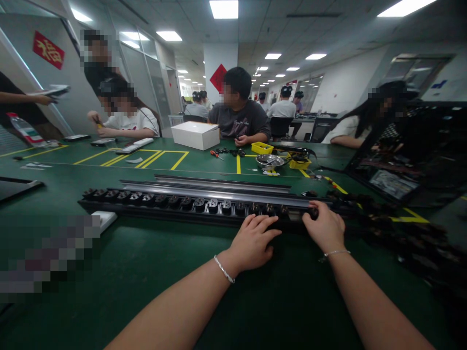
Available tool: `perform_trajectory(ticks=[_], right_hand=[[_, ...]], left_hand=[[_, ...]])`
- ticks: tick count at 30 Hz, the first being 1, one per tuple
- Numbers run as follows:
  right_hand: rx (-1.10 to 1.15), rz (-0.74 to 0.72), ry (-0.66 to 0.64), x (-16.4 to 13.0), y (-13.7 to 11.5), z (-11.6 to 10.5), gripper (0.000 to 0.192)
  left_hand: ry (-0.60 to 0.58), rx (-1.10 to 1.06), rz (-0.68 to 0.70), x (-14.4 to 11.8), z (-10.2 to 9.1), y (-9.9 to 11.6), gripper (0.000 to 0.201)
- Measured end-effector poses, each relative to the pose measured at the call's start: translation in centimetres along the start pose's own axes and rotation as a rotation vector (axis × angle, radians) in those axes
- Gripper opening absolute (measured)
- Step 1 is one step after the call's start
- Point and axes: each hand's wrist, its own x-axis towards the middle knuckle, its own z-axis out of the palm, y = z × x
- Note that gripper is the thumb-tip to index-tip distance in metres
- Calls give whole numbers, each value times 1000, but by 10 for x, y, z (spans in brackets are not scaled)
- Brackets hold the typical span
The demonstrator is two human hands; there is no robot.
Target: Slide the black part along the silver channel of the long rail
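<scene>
A long black metal channel [175,214] lies across the table in front of me. Along it sits a row of black socket modules [199,204] with metal contacts on top. My left hand [253,240] rests at the channel's near edge, its fingers spread beside the modules. Toward the channel's right end, my right hand [326,226] pinches a small black socket module [313,212] at the channel; the fingers partly hide it. Behind the row lie further long dark metal rails [222,183].
Many loose black parts [408,238] are heaped at right, near a dark monitor-like panel [394,146]. Farther back are a metal bowl [270,162], yellow trays [261,148], a screwdriver [216,154] and a white box [196,134]. Several people sit around the green table [146,272].
</scene>
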Motion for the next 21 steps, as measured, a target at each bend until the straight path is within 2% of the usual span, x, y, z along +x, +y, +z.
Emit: perform_trajectory(ticks=[21], right_hand=[[-71,33,-2,2,10,-5,41]], left_hand=[[9,18,-9,1,0,1,41]])
